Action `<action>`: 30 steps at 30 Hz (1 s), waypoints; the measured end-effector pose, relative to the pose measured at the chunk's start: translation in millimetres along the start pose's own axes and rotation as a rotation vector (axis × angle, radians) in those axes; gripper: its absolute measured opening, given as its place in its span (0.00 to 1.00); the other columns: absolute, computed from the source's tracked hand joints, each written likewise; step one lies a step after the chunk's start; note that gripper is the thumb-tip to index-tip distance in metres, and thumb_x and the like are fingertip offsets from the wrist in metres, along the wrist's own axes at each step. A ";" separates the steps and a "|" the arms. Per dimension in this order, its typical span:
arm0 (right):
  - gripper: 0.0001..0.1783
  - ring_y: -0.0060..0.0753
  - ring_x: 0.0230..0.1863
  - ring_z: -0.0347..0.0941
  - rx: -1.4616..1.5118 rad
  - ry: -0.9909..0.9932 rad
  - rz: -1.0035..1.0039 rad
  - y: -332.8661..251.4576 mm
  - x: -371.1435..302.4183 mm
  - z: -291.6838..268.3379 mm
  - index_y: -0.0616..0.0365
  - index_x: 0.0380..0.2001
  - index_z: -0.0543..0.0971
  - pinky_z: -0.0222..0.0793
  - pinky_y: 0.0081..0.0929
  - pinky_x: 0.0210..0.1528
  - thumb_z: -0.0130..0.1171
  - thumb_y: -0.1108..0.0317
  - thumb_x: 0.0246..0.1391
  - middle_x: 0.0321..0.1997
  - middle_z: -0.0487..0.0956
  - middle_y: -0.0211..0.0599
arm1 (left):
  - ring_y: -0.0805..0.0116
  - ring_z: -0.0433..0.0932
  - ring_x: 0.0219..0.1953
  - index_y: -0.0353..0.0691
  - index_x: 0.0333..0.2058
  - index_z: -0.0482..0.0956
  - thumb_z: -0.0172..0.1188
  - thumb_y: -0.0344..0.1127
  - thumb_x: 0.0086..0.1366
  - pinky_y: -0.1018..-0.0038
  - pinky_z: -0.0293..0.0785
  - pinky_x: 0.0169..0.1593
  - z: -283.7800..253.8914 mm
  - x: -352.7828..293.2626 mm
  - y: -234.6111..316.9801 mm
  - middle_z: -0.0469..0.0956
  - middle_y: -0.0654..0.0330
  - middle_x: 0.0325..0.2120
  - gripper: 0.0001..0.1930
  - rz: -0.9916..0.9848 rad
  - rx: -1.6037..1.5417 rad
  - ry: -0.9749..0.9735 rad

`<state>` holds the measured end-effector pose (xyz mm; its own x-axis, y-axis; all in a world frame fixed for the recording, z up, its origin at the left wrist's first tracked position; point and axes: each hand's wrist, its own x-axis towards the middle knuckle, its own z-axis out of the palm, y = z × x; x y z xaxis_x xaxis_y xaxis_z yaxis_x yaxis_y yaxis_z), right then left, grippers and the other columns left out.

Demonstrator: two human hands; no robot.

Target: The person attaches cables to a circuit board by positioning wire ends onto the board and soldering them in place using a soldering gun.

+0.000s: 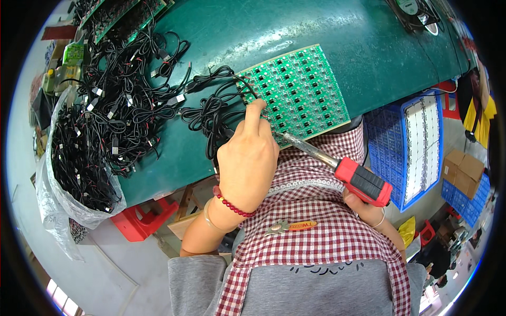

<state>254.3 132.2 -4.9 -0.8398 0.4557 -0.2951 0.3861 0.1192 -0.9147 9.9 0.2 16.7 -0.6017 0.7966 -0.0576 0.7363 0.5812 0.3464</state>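
A green circuit board panel [300, 89], made up of rows of small repeated boards, lies on the green table in front of me. My left hand [247, 158] is at its left edge, fingers pinched on a black cable [251, 87] whose end is hidden under the fingertips. Several cables with coiled leads [205, 113] run from that edge to the left. In my right hand [363, 208] is a soldering iron [363, 181] with a red and black handle. Its metal tip reaches the panel's near left corner, close to my left fingers; whether it touches cannot be seen.
A big heap of black USB cables [126, 100] covers the table's left side, some in a clear plastic bag [113, 192]. More circuit boards [121, 16] stand at the far left. A small fan [408, 8] sits far right. Blue crates [403, 150] and a red stool [142, 218] flank me.
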 end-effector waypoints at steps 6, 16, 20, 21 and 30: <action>0.14 0.35 0.30 0.71 0.195 0.057 0.205 -3.2 -13.1 -3.6 0.59 0.28 0.77 0.66 0.31 0.35 0.66 0.60 0.45 0.27 0.75 0.34 | 0.67 0.78 0.35 0.33 0.27 0.74 0.58 0.26 0.49 0.73 0.77 0.29 -0.1 0.7 0.1 0.70 0.58 0.47 0.05 0.011 0.010 0.002; 0.14 0.34 0.31 0.71 0.195 -0.005 0.237 -2.9 -10.1 -4.0 0.58 0.29 0.77 0.67 0.31 0.36 0.66 0.60 0.46 0.29 0.76 0.34 | 0.67 0.77 0.34 0.32 0.26 0.74 0.58 0.26 0.50 0.72 0.77 0.28 -1.6 0.7 0.7 0.70 0.58 0.47 0.05 0.012 0.010 -0.003; 0.14 0.32 0.27 0.72 0.106 -0.012 0.115 5.4 -7.8 1.3 0.57 0.30 0.78 0.66 0.28 0.29 0.66 0.59 0.45 0.28 0.75 0.33 | 0.66 0.78 0.34 0.32 0.27 0.74 0.58 0.26 0.50 0.72 0.77 0.28 -0.3 0.7 1.2 0.70 0.58 0.47 0.05 0.014 0.012 0.006; 0.14 0.31 0.26 0.72 0.082 -0.007 0.097 6.7 -8.0 1.9 0.56 0.30 0.78 0.66 0.28 0.28 0.66 0.59 0.45 0.28 0.75 0.33 | 0.66 0.78 0.34 0.32 0.27 0.74 0.58 0.26 0.50 0.72 0.77 0.28 -0.5 0.5 0.7 0.70 0.58 0.47 0.05 0.011 0.012 0.006; 0.14 0.32 0.26 0.72 0.125 0.033 0.070 2.5 -6.6 1.6 0.56 0.30 0.78 0.65 0.28 0.27 0.66 0.60 0.44 0.27 0.74 0.33 | 0.66 0.78 0.34 0.32 0.26 0.74 0.57 0.25 0.50 0.72 0.76 0.29 -1.5 0.4 0.5 0.70 0.58 0.47 0.04 0.012 0.018 0.002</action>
<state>260.2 128.1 -5.7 -0.7987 0.4884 -0.3515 0.3908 -0.0231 -0.9202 9.5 0.6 18.2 -0.5938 0.8030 -0.0517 0.7485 0.5748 0.3306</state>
